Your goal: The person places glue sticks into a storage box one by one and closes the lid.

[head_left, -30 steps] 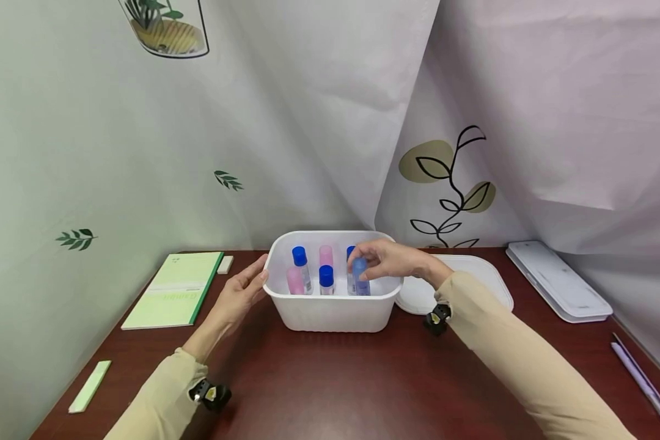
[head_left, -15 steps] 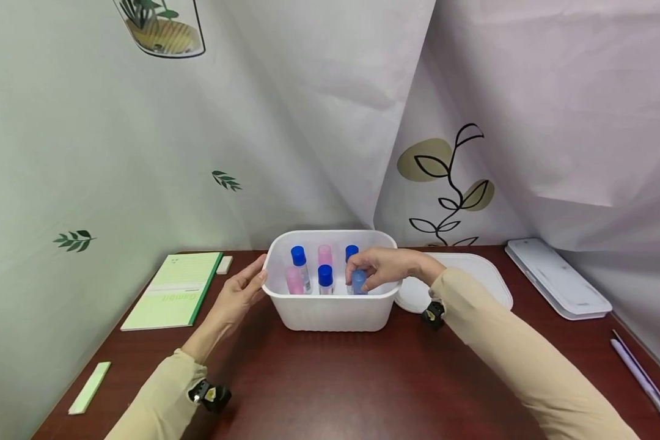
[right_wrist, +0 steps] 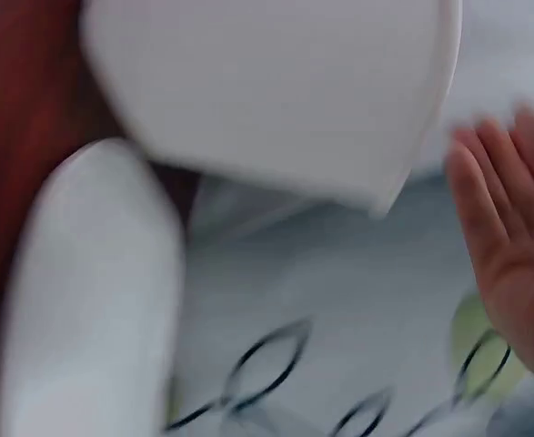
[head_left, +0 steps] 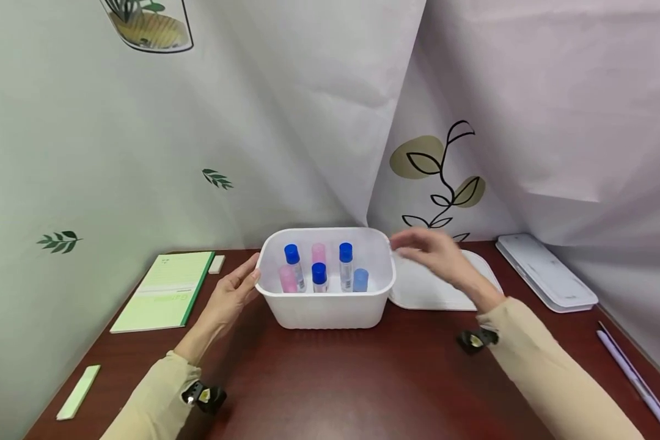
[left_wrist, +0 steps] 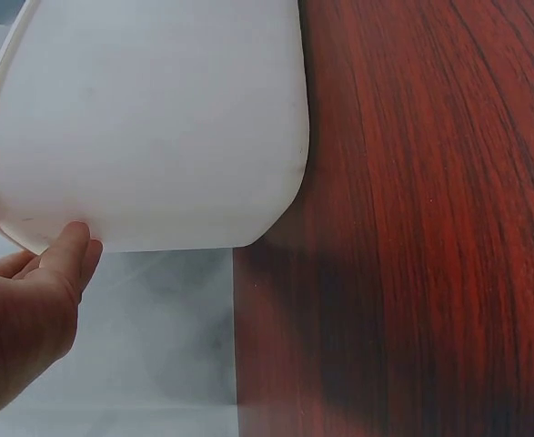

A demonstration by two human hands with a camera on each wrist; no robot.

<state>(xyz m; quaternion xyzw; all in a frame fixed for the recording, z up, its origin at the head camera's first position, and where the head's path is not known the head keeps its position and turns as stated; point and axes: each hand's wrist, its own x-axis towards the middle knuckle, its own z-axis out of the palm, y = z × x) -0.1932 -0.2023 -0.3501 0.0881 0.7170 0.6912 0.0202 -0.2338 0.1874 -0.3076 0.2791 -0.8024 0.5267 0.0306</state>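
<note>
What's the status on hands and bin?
Left hand open, touching white bin. Right hand open, empty, above lid. Six bottles upright inside.

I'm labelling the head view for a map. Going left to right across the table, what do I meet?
Green strip → notebook → eraser → left hand → tub → lid → white case → pen.

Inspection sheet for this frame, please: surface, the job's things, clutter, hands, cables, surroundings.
Surface: dark red wooden table.
Job's things: white tub holding six capped tubes, blue and pink; lid flat to its right.
Clutter: green notebook, eraser, green strip, white tray, pen.
Hands: left hand touches the tub's side; right hand open above the lid, blurred.
Cables: nothing seen.
Surroundings: leaf-print curtains.
</note>
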